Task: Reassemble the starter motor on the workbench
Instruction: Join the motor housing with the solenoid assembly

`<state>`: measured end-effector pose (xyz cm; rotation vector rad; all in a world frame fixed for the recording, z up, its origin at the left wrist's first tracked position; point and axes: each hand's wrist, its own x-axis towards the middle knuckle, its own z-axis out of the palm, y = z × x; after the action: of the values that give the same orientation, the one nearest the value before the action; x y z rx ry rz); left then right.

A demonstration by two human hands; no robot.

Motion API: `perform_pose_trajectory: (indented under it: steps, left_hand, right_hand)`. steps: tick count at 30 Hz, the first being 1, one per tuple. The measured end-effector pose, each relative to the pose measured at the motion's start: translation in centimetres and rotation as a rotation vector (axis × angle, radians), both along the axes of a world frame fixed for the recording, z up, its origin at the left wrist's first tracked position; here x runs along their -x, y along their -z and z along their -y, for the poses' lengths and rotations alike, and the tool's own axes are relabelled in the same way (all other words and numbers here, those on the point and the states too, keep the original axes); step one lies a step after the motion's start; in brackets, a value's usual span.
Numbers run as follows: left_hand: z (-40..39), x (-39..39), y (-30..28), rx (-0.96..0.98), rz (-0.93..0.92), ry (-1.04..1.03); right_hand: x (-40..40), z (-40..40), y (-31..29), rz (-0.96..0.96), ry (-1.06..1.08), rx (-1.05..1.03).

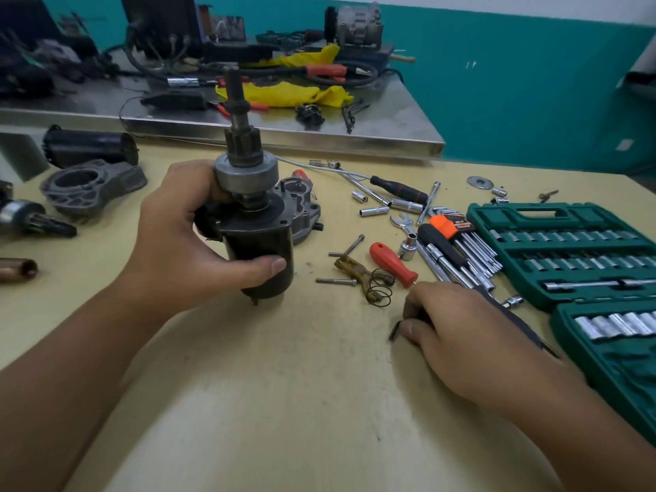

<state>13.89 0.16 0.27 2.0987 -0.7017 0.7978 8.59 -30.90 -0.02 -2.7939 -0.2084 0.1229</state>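
Starter motor (257, 239) upright in left hand's (184, 239) grip; right hand (458, 332) pinching small dark tool (394, 330).

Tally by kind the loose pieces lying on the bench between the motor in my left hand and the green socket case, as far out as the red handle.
Long bolts: 2
Brown fork lever: 1
Coil spring: 1
Red-handled tool: 1
Total: 5
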Motion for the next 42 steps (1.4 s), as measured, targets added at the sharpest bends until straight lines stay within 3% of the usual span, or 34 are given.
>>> perform_pose_trajectory:
  steps: [3, 5, 9, 13, 17, 23, 28, 31, 36, 42]
  left_hand:
    - [0.1, 0.1, 0.0, 0.014, 0.0, -0.002]
    - [0.1, 0.2, 0.0, 0.013, -0.001, 0.001]
    - [0.1, 0.2, 0.1, -0.01, 0.006, 0.014]
    - [0.2, 0.1, 0.0, -0.027, 0.018, 0.022]
    - [0.2, 0.1, -0.2, -0.027, 0.017, 0.02]
    - [0.2, 0.0, -0.2, 0.015, -0.002, 0.045]
    - [0.1, 0.1, 0.0, 0.007, 0.017, 0.039]
    - [0.6, 0.4, 0.0, -0.034, 0.069, -0.016]
    - [1.2, 0.8, 0.1, -0.037, 0.096, -0.126]
    - [1.1, 0.9, 0.1, 0.026, 0.053, -0.224]
  right_hand:
    - [-0.2, 0.5, -0.5, 0.098, 0.111, -0.189]
    - [-0.5, 0.8, -0.8, 0.194, 0.128, -0.201]
    - [-1.1, 0.8, -0.3, 0.173, 0.126, 0.059]
    - [-2.1, -1.2, -1.0, 0.345, -0.044, 0.036]
    - [-4.1, -2.9, -1.5, 0.174, -0.189, 0.306]
    - [-4.2, -0.8, -0.7, 0.234, -0.131, -0.038]
    - [-4.9, 1.8, -1.4, 0.428, 0.085, -0.324]
    - [-5.4, 2.9, -1.3, 0.417, 0.186, -0.23]
    - [-4.8, 1.9, -0.7, 0.221, 0.069, -0.182]
    - [-4.8, 2.3, -0.8, 0.284, 0.108, -0.148]
